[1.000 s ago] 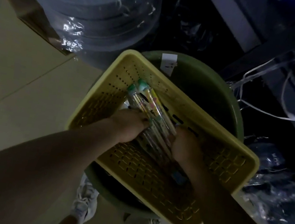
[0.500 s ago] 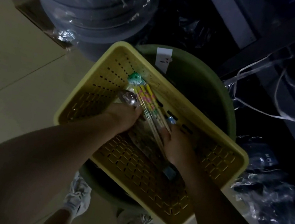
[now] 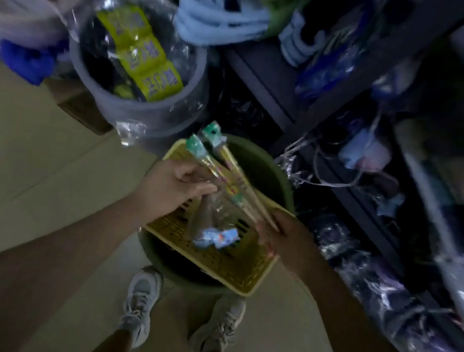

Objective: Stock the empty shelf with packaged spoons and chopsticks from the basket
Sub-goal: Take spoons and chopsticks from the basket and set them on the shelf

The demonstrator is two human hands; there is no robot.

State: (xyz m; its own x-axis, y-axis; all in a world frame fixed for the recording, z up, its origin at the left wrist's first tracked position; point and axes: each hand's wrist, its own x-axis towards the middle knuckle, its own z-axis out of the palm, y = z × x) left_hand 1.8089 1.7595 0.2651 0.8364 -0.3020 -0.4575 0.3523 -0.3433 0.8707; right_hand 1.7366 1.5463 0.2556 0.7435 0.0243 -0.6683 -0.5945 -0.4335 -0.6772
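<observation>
Nearest to me, I am seeing two pale sneakers (image 3: 140,305) standing on the tan floor (image 3: 10,169), toes just under a green tub (image 3: 260,165). A yellow basket (image 3: 228,264) is sitting across the top of that tub, tilted and overhanging its rim. Above the basket I am holding up a bundle of chopstick packs (image 3: 224,174) in clear wrappers, lifted clear of the basket floor and slanting from upper left to lower right, their green card tops pointing away from me. My left hand (image 3: 173,187) is gripping the bundle near its middle, fingers curled around it. My right hand (image 3: 290,241) is meeting the lower tips of the sticks; its fingers are looking loosely spread, but blur is keeping me from telling whether they are pinching the tips or only touching them. A clear pack with a blue card end (image 3: 216,236) is hanging below the bundle, just over the basket. Farther off to the left, a grey bucket (image 3: 149,112) wrapped in plastic is holding a yellow label. To the right, dark shelves (image 3: 271,81) are running away from me, crowded with wrapped goods and pale blue hangers (image 3: 220,20), all blurred.
</observation>
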